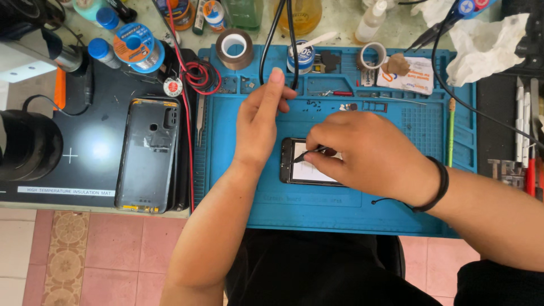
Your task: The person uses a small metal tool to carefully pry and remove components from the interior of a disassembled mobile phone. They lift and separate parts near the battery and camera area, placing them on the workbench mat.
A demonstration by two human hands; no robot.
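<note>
Head view: right hand (362, 150) hides most of phone (300, 170).

Opened black phone (306, 170) flat on blue mat (340, 209).

We have two bare forearms, no sleeves reaching our wrists. Our right hand (368, 150) wears a thin black band around the wrist, at about four o'clock from the knuckles. Our left hand (258, 122) wears nothing. Dark black clothing covers our lap at six o'clock.
</note>
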